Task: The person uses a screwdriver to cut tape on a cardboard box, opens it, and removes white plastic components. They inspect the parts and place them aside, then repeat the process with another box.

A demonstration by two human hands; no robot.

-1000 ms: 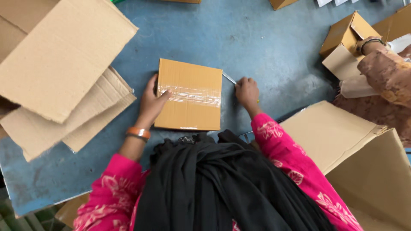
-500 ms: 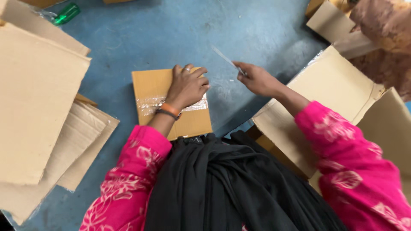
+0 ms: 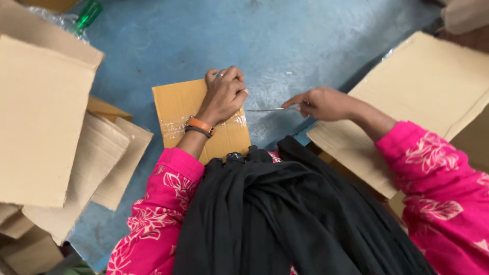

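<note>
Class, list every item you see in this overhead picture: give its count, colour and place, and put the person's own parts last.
Small flat taped cardboard box: one, tan with clear tape, centre, on the surface.
Thin silvery blade-like strip: one, right of the box.
Flattened cardboard sheets: several, pale brown, stacked at left.
Large cardboard sheet: one, pale brown, at right.
Green plastic object: one, top left; kind unclear.
Blue work surface: one, under everything.
Black cloth: one, draped at bottom centre.
Orange wristband: one, on left wrist.
Pink floral sleeves: two, bottom.
Left hand: pressing on the box.
Right hand: fingers pinching the strip.
</note>
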